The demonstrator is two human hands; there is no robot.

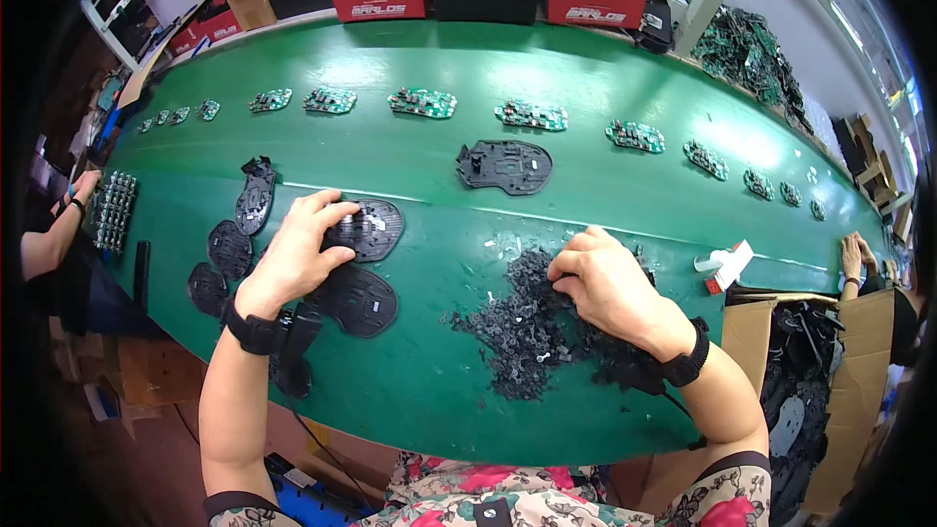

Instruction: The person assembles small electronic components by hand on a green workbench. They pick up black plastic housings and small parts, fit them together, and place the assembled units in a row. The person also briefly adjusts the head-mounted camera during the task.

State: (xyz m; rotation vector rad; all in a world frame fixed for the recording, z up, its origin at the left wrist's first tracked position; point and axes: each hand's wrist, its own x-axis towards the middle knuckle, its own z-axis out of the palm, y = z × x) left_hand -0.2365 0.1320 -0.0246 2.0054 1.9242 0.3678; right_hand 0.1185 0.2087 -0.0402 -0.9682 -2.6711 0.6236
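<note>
My left hand (303,249) grips the near-left edge of a black plastic mouse base (379,234), thumb below and fingers across its top. Under that piece and closer to me lies another black mouse base (363,303). To the right, my right hand (607,283) is over a heap of small black plastic parts (517,332), thumb and forefinger drawn together in a pinch. Whatever is between those fingertips is too small to make out. One more black mouse base (506,168) rests farther up the green table. Both wrists wear black bands.
Several green circuit boards (422,103) form a row along the green belt (439,54). More black shells (230,250) lie at left. A small red-and-white dispenser (727,265) stands right, near a cardboard box (747,332) of black parts. Other people's hands (855,259) show at both sides.
</note>
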